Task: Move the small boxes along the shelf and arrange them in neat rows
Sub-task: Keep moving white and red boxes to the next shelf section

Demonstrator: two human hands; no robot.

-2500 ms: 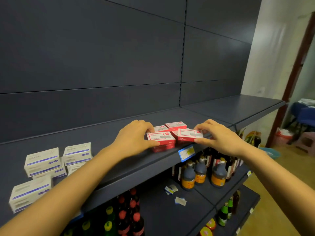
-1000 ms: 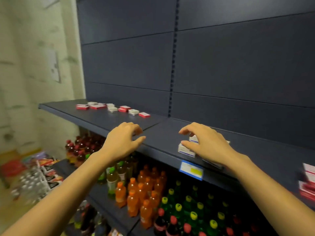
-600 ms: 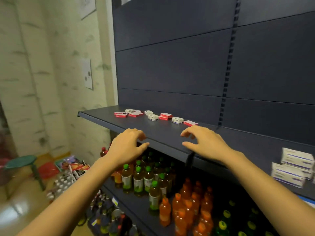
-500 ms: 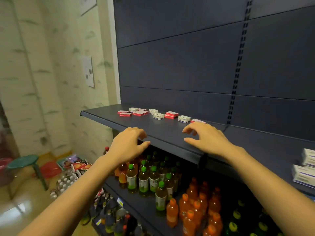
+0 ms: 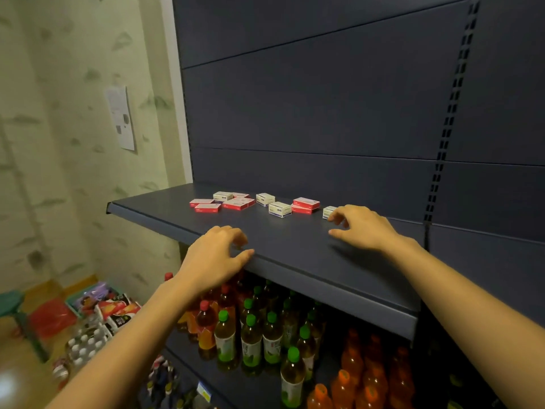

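Several small red boxes (image 5: 306, 203) and small white boxes (image 5: 279, 209) lie scattered near the back of a dark blue shelf (image 5: 165, 209). My right hand (image 5: 361, 227) hovers over the shelf with fingers apart, its fingertips beside the rightmost white box (image 5: 328, 211), which it partly hides. My left hand (image 5: 216, 255) rests at the shelf's front edge, fingers spread, holding nothing. More red boxes (image 5: 206, 207) sit in a loose cluster at the left end.
Below the shelf stand rows of green-capped bottles (image 5: 250, 338) and orange bottles (image 5: 345, 388). A slotted upright (image 5: 448, 113) divides the back panel at right. Left is a papered wall with a notice (image 5: 121, 118); goods (image 5: 112, 311) and a green stool (image 5: 13, 305) sit on the floor.
I have turned and moved left along the shelf, away from the stacked boxes at the right. Both hands let go and now reach toward the scattered boxes, which are closer.
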